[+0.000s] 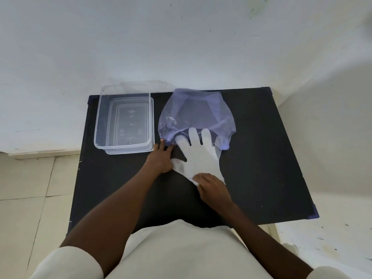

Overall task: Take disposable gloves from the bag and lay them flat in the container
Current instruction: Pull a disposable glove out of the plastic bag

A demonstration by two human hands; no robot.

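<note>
Both hands are working at the near edge of the bag. Our right hand (pixel 213 188) is pinching the cuff end of a white glove (pixel 198 158), fingers closed on the crumpled edge of the film. Our left hand (pixel 162 158) is pressing down on the near left corner of the bag (pixel 196 113), fingers spread and flat; we cannot tell whether it is gripping the film or only pinning it.

We are seeing the glove lying flat on the black table (pixel 261 158), palm area between the two hands, its fingertips still reaching into the bag's mouth and its thumb pointing toward the left hand. The bag is translucent, bluish-violet, lying open on the table's far half, just right of centre, its far edge near the wall (pixel 181 47).

We are noting the clear plastic container (pixel 96 135) standing on the table's far left corner, just beside the bag, overhanging the table edge slightly. It is holding no glove; what looks like a clear lid is showing beneath or inside it. Pale floor tiles (pixel 26 188) are lying left of the table.
</note>
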